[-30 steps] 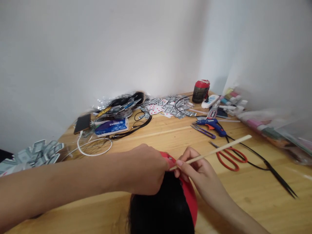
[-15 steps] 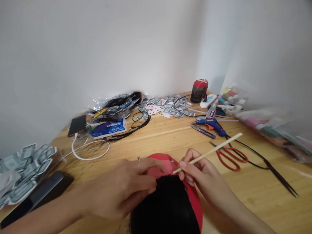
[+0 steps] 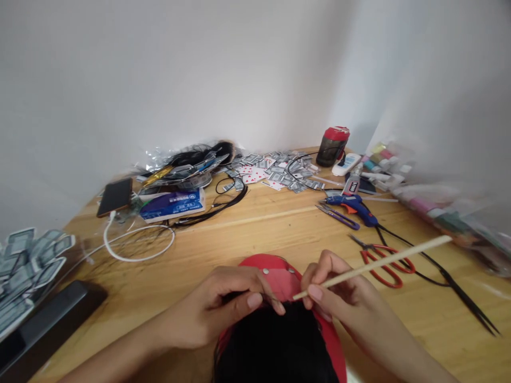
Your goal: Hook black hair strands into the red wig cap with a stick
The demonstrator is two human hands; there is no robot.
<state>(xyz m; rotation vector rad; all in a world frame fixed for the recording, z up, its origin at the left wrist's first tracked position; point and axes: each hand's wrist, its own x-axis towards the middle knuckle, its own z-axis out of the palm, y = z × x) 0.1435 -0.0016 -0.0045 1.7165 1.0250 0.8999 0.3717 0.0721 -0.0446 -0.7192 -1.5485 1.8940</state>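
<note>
A rounded red form with small pale pin heads stands at the bottom centre, and a sheet of straight black hair covers its near side. My left hand is at the hair's upper edge, its fingers closed on a thin strand of the black hair. In my right hand a pale wooden stick is pinched between thumb and fingers. The stick's lower tip reaches the hair's upper edge, close to my left fingertips; its other end slants up to the right.
To the right lie red-handled scissors, black tweezers, purple thread snips and a blue glue gun. A phone on a white cable and a blue packet are at left. Card cut-outs spread at the back.
The view has shifted slightly. My left fingers have gone from spread over the red form to a pinch on the hair strand. The stick now tilts flatter, its tip by the hair edge.
</note>
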